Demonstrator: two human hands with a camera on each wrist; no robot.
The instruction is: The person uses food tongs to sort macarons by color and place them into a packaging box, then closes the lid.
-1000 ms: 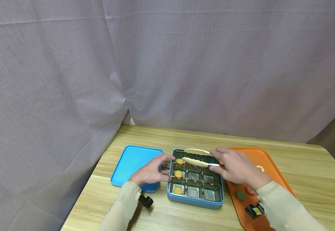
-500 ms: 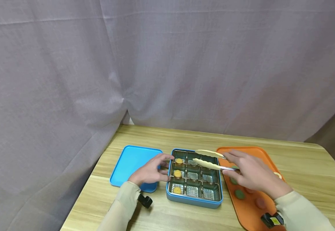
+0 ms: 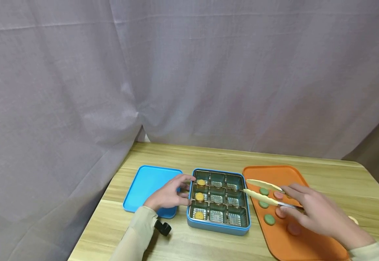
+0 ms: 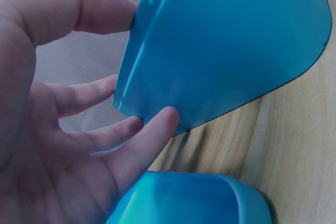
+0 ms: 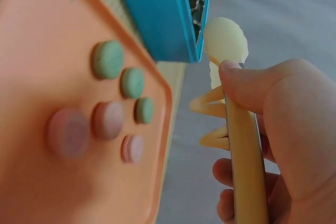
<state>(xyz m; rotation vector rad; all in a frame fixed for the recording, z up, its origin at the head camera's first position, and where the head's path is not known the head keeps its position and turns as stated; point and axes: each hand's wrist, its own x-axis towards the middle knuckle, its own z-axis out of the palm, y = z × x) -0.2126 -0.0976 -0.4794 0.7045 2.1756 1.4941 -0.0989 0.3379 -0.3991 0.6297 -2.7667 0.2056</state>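
My left hand [image 3: 169, 194] rests its thumb and fingertips against the left side of a blue box [image 3: 217, 228], fingers spread. In the left wrist view the fingertips meet the box's blue wall [image 4: 231, 40] near its rim. A divided insert fills the box, and yellow macarons [image 3: 199, 197] sit in its left column of compartments. My right hand [image 3: 316, 208] grips cream-tipped tongs [image 5: 244, 161], thumb along one arm. Their tips are spread with nothing between them, over the orange tray's left part. Beneath lie green macarons [image 3: 269, 219] and pink macarons [image 3: 294, 229].
The orange tray [image 3: 274, 171] stands right of the box, close to its wall. A blue lid [image 3: 150, 183] lies to the left, partly behind my left hand. Wooden tabletop [image 3: 176, 243] shows in front, and a grey curtain [image 3: 189, 79] hangs behind.
My right hand has carried the tongs rightward and nearer, from over the box's back row to over the tray. The left hand stays at the box's side.
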